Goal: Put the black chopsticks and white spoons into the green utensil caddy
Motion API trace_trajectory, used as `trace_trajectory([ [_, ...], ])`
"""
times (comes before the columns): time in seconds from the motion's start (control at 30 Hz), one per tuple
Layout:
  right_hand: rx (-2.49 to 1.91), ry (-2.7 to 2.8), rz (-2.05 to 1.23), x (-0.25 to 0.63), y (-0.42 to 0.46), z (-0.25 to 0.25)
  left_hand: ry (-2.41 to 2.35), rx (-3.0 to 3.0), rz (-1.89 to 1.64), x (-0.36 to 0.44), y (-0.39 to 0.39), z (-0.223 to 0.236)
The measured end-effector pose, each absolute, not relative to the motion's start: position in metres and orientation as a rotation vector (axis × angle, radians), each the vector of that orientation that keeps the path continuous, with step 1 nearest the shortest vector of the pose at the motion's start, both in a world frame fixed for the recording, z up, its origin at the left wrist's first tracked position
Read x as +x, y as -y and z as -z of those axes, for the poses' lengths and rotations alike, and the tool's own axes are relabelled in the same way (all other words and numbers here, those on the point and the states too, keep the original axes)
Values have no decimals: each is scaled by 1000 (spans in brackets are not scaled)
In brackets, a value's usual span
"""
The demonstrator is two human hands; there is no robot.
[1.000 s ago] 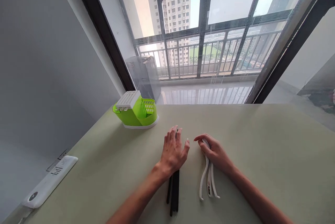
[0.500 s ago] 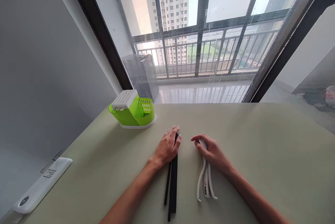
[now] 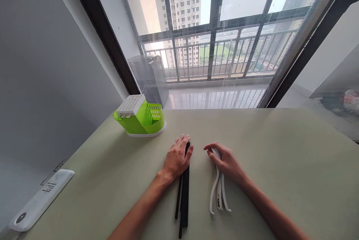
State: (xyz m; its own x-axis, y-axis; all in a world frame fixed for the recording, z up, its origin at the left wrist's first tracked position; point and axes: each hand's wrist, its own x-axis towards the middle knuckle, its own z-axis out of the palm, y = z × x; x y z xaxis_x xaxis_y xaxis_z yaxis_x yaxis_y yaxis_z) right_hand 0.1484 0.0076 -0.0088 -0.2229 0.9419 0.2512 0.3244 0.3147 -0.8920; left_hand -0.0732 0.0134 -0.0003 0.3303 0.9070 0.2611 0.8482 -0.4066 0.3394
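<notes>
My left hand (image 3: 177, 158) lies over a bundle of black chopsticks (image 3: 184, 199), its thumb on their right side and its fingers stretched forward along the left. Their lower ends fan out slightly toward me on the table. To the right, my right hand (image 3: 226, 159) is curled around several white spoons (image 3: 219, 189). Their handles point toward me and spread apart at the ends, while the bowls are mostly hidden under my palm and fingers. Both bundles rest on the pale green table (image 3: 266, 139), a short gap between them.
A bright green utensil caddy (image 3: 137, 124) with a white slotted top and white base stands at the table's back left. A white elongated device with a dark round button (image 3: 42, 200) is at the left edge. Beyond the table's far edge is a glass window (image 3: 202, 64).
Both hands keep their grasp on the chopsticks and spoons. The whole view has shifted slightly, with everything a little further left and up.
</notes>
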Motion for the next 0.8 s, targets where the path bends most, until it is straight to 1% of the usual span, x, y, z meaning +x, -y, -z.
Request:
trace_trajectory([
  [0.17, -1153, 1726, -921, 148, -7, 6, -1581, 2572, -407, -76, -9, 0],
  [0.27, -1151, 1723, -912, 148, -6, 6, -1597, 2599, -341, -79, -2, 1],
  [0.43, -1167, 1709, -917, 147, -6, 6, -1621, 2605, -313, -83, 14, 0],
  [0.57, -1169, 1710, -925, 148, -6, 5, -1633, 2578, -369, -84, 24, 2],
  [0.8, -1168, 1728, -901, 149, -6, 5, -1671, 2512, -423, -68, 17, 3],
])
